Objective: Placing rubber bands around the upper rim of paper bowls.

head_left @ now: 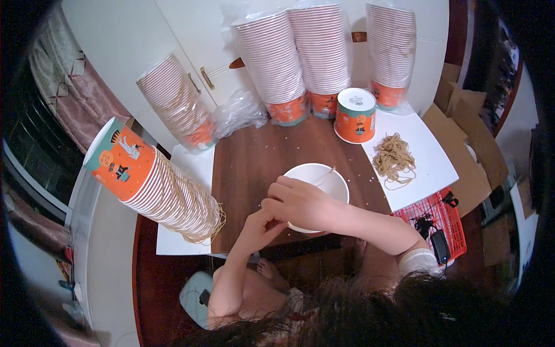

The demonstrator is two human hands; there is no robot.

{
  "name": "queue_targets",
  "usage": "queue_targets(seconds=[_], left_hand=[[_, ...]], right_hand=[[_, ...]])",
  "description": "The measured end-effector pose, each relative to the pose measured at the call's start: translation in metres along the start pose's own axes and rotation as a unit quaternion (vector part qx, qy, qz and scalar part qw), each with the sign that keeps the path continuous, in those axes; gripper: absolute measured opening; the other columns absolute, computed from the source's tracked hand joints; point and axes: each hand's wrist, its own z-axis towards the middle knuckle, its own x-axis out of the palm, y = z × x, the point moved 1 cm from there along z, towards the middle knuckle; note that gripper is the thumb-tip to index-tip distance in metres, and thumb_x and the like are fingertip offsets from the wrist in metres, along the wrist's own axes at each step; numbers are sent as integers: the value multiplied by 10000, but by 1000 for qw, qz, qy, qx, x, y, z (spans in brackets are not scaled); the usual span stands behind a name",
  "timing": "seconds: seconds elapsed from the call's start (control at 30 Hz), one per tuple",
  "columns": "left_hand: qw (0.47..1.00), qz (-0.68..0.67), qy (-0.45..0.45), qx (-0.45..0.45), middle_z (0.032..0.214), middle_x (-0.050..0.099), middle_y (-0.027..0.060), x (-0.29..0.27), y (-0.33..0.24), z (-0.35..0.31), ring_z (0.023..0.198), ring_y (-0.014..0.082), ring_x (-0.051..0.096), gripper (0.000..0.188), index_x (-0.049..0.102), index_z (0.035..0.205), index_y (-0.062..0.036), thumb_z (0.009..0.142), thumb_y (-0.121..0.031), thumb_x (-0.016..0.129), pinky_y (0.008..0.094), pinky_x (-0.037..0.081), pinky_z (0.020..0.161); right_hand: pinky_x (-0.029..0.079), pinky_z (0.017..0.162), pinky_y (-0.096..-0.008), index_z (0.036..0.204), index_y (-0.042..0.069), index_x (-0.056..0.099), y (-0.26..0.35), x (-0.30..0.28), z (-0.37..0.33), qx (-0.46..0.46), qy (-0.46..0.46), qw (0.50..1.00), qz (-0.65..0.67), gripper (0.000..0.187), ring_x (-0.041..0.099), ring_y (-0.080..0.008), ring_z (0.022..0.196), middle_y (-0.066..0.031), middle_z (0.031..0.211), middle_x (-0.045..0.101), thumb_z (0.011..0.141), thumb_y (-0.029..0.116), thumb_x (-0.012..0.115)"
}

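A white-lined paper tub (335, 184) stands mouth up at the near edge of the brown tabletop, and a thin tan strand lies against its inner far wall. My right hand (306, 203) reaches across its mouth with the fingers curled. My left hand (261, 226) meets it at the tub's near left rim, its fingers pinched together. Whatever the fingertips hold is hidden between the hands. On the left leans a tall nested stack of orange and green paper tubs (173, 196) with tan cords along its side. A tangled pile of tan cord (395, 159) lies at the right.
Plastic-wrapped tub stacks (272, 63) line the far side, before white cabinet doors (196, 29). An upside-down orange tub (355, 124) and crumpled clear plastic (240, 110) sit nearer. At right are a red basket (457, 231) with a black adapter and cardboard boxes (477, 144).
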Motion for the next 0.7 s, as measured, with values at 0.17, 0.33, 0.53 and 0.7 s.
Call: queue_targets(seconds=[0.17,0.33,0.53,0.7], left_hand=[[999,40,-23,27,803,555,69,0,6,-3,661,138,519,200,556,905,-49,721,-50,633,251,426,588],[999,16,-22,21,799,554,57,-2,-7,-1,681,125,517,205,552,915,-44,724,-43,628,246,425,599],[999,14,20,-42,734,581,32,-15,-2,1,668,84,532,187,584,906,-32,725,-43,629,233,439,608],[994,-12,-6,-111,718,602,34,-36,6,-8,658,74,550,129,604,856,-10,742,-68,619,217,447,599]], right_hand=[[421,635,-276,755,64,522,6,3,1,-16,-25,999,39,156,472,-195,738,-44,761,475,611,103,567],[431,618,-283,754,55,526,7,-1,0,-25,-25,999,36,150,487,-203,740,-52,756,475,615,99,564],[459,619,-359,840,78,547,5,-28,-3,137,167,971,107,160,564,-266,729,-87,806,518,729,193,547],[454,659,-381,934,90,556,-2,-54,5,153,165,961,160,261,572,-282,774,-90,833,589,735,257,572]])
